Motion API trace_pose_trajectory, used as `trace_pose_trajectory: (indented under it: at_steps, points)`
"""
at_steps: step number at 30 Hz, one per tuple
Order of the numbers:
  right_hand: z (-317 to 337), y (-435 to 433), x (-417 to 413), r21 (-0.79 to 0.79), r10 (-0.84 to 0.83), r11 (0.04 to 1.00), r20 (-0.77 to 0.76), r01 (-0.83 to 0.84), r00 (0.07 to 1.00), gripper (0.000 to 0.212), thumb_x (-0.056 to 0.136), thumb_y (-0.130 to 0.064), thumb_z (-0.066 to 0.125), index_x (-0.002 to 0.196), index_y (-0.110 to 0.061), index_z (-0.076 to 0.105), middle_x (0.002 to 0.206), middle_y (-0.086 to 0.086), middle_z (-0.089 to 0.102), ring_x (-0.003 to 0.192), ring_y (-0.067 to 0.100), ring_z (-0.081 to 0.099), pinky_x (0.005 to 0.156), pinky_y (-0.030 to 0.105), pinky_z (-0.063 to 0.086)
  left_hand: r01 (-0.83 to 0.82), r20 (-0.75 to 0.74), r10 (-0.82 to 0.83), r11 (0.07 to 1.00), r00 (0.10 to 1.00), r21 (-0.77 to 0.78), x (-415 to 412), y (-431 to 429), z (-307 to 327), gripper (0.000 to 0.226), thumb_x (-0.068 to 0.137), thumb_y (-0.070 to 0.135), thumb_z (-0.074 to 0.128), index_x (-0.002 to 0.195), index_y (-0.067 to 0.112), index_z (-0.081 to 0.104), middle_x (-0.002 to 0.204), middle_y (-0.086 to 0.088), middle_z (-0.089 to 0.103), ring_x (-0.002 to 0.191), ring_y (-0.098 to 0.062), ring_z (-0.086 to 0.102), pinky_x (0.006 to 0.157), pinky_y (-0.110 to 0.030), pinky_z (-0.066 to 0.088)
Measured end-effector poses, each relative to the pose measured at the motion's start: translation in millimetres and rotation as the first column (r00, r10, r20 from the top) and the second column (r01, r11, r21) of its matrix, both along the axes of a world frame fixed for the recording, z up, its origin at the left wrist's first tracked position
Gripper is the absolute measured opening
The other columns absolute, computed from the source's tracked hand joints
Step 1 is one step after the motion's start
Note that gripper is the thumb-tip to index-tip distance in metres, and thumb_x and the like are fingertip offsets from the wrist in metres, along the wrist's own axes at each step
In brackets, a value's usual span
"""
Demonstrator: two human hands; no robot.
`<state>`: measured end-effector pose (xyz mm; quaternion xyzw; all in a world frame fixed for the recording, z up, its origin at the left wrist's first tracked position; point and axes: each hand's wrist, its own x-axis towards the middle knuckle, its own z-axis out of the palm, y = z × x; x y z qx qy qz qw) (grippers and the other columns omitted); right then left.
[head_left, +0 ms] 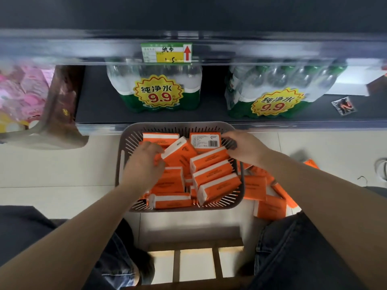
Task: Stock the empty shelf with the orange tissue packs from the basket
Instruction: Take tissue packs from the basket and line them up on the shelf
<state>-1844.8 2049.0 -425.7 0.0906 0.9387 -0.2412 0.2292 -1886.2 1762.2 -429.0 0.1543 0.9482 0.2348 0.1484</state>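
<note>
A grey slotted basket (123, 164) stands on the floor below the shelves, holding several orange tissue packs (215, 185) lying at mixed angles. My left hand (144, 164) reaches in from the left, its fingers closed round the end of a tilted orange pack (180, 153). My right hand (245, 147) lies over the basket's right rim, its thumb against the end of another pack (209, 159); whether it grips is unclear. The upper shelf (188, 15) is dark and bare, with a price tag (166, 52) bearing a red up arrow on its rail.
Two shrink-wrapped bottled-water packs (156, 88) (272, 88) stand on the lower shelf behind the basket. More orange packs (270, 206) lie on the tiles right of the basket. Pink packages (23, 91) sit at the left. A wooden stool (194, 245) is between my knees.
</note>
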Motion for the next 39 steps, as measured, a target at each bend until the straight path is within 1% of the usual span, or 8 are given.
trace_pose_trajectory:
  at_steps: [5,9,14,20,22,29,34,39]
  points:
    - [-12.5,-5.3,-4.1,-0.036,0.116,0.993,0.162,-0.111,0.980,0.062,0.085,-0.019,0.059,0.143,-0.028,0.037,0.142,0.000,0.047,0.118,0.017,0.052,0.094,0.031,0.045,0.115,0.267,-0.128,0.991,0.955,0.065,39.9,35.2,-10.6,0.010,0.090,0.031,0.060,0.099,0.028,0.062,0.100,0.011,0.064,0.085,-0.005,0.063,0.077,-0.028,0.057]
    - [-24.9,-4.3,-2.9,-0.080,0.111,0.992,0.194,-0.097,0.975,0.053,0.088,-0.017,0.057,0.137,-0.028,0.042,0.132,-0.001,0.053,0.090,0.005,0.049,0.068,0.014,0.037,0.140,0.336,-0.134,0.990,0.932,0.008,55.4,47.9,-24.8,0.022,0.090,0.033,0.061,0.111,0.025,0.060,0.102,0.010,0.068,0.089,-0.006,0.066,0.082,-0.027,0.056]
    - [-35.4,-4.2,-1.2,-0.085,0.068,0.995,0.172,-0.054,0.983,0.049,0.088,-0.017,0.058,0.135,-0.025,0.045,0.133,0.000,0.054,0.109,0.013,0.056,0.081,0.021,0.041,0.121,0.403,-0.103,0.992,0.909,-0.018,56.7,65.1,-35.6,0.018,0.091,0.032,0.062,0.105,0.022,0.059,0.099,0.008,0.068,0.081,-0.004,0.064,0.069,-0.014,0.048]
    - [-38.8,-2.6,-2.0,-0.063,0.063,0.997,0.139,-0.055,0.988,0.037,0.089,-0.020,0.059,0.126,-0.024,0.052,0.127,-0.002,0.058,0.109,0.013,0.057,0.088,0.025,0.045,0.010,0.444,-0.016,1.000,0.896,0.017,51.3,67.0,-40.0,0.017,0.085,0.028,0.070,0.100,0.027,0.061,0.095,0.009,0.069,0.079,-0.005,0.063,0.070,-0.017,0.050]
    - [-35.8,-1.1,-2.7,-0.060,0.067,0.996,0.120,-0.060,0.991,0.035,0.090,-0.022,0.059,0.124,-0.024,0.053,0.126,-0.002,0.058,0.110,0.014,0.057,0.089,0.027,0.045,0.003,0.436,-0.017,0.999,0.900,0.034,50.6,64.5,-39.5,0.015,0.085,0.030,0.070,0.097,0.029,0.061,0.091,0.012,0.068,0.072,0.002,0.060,0.061,-0.011,0.042]
    - [-2.9,6.2,-11.1,-0.111,0.048,0.993,0.090,-0.038,0.995,0.025,0.092,-0.028,0.057,0.117,-0.026,0.054,0.113,-0.005,0.061,0.096,0.010,0.059,0.076,0.023,0.046,-0.014,0.438,-0.020,0.997,0.899,0.074,36.2,60.4,-15.7,0.018,0.086,0.034,0.068,0.102,0.028,0.061,0.095,0.013,0.069,0.078,0.000,0.066,0.060,-0.012,0.048]
    - [32.7,10.2,-18.0,-0.168,0.008,0.986,0.019,-0.004,1.000,0.023,0.093,-0.025,0.057,0.115,-0.021,0.054,0.109,-0.004,0.061,0.099,0.013,0.059,0.082,0.028,0.045,-0.067,0.420,0.008,0.990,0.907,0.125,20.6,55.3,18.7,0.011,0.086,0.037,0.067,0.093,0.033,0.059,0.082,0.017,0.067,0.066,0.005,0.063,0.048,-0.008,0.042]
    - [69.2,8.4,-20.5,-0.246,-0.053,0.969,-0.077,0.033,0.996,0.017,0.093,-0.024,0.058,0.110,-0.021,0.055,0.107,-0.002,0.062,0.098,0.016,0.061,0.083,0.031,0.048,-0.141,0.386,0.037,0.959,0.922,0.247,8.5,48.2,53.7,0.016,0.085,0.036,0.070,0.098,0.033,0.061,0.091,0.018,0.068,0.083,-0.001,0.063,0.062,-0.018,0.045]
